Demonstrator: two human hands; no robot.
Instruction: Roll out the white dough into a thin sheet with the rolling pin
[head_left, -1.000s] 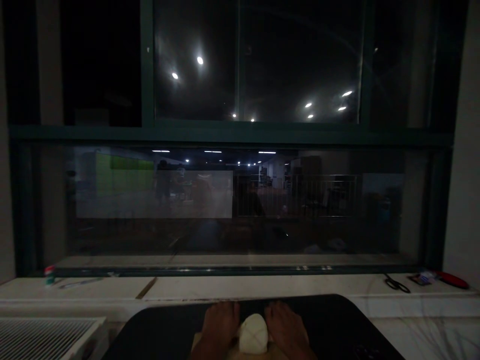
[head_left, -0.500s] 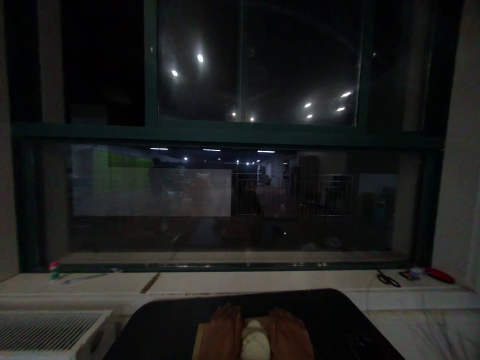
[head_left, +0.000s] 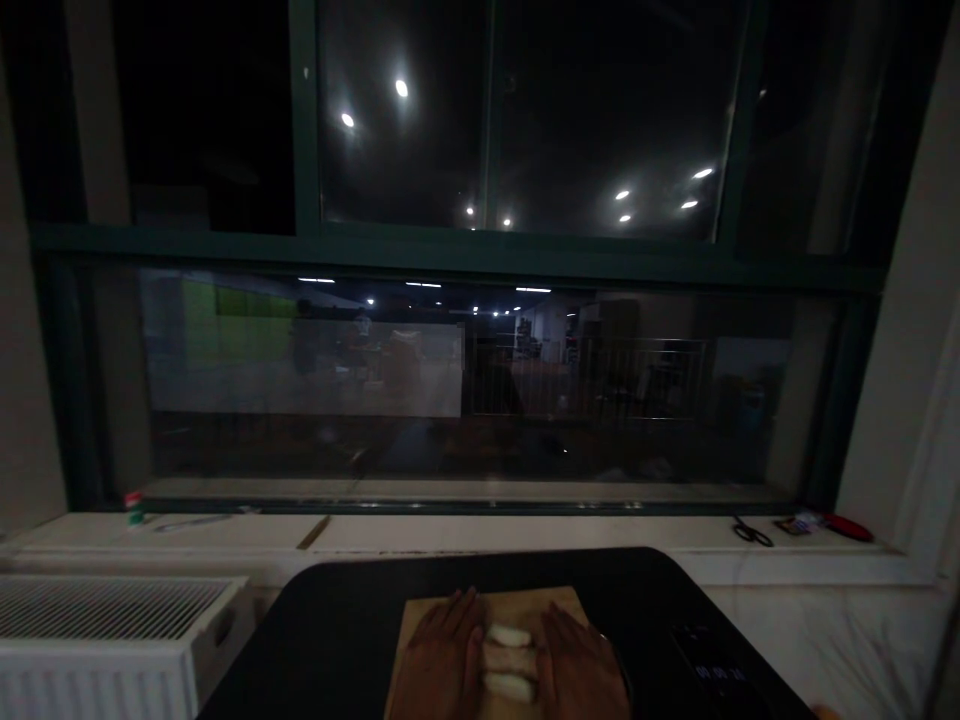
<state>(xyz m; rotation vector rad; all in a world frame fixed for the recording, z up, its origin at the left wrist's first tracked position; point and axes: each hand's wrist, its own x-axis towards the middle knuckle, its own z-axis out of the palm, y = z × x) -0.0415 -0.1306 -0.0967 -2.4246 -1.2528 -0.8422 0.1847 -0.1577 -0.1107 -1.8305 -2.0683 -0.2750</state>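
Left hand [head_left: 442,655] and right hand [head_left: 577,660] lie flat, fingers together, squeezing pale dough [head_left: 510,660], seemingly ridged, on wooden board [head_left: 420,620].

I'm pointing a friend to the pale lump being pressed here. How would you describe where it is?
Start at the dark window, then drop to the black table in front of it. On the table lies a wooden board; the white dough sits on it, between the left hand and right hand. It is the only pale, soft-looking thing there.
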